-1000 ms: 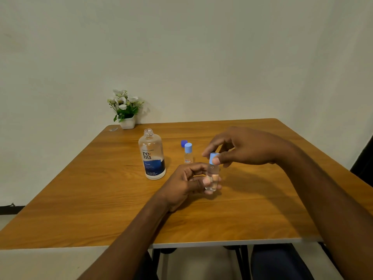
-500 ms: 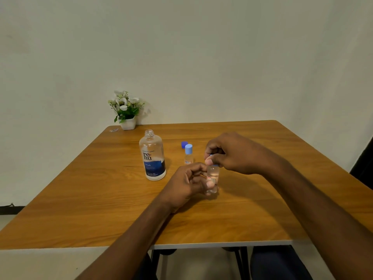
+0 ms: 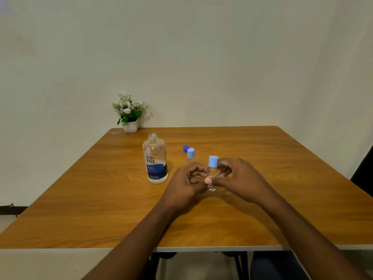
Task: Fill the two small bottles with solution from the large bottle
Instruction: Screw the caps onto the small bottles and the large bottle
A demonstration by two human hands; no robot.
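Small clear plastic bottle with light-blue cap [image 3: 212, 173] upright between both hands, left hand [image 3: 186, 183] curled round it, right hand [image 3: 240, 178] pinching its body, uncapped large clear bottle [image 3: 155, 160] nearby left.

A pot of white flowers [image 3: 129, 112] stands on the wooden table [image 3: 80, 199], at its far-left corner.

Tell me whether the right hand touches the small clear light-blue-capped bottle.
Touching: the head view shows the thumb of the right hand curled across the small clear bottle.
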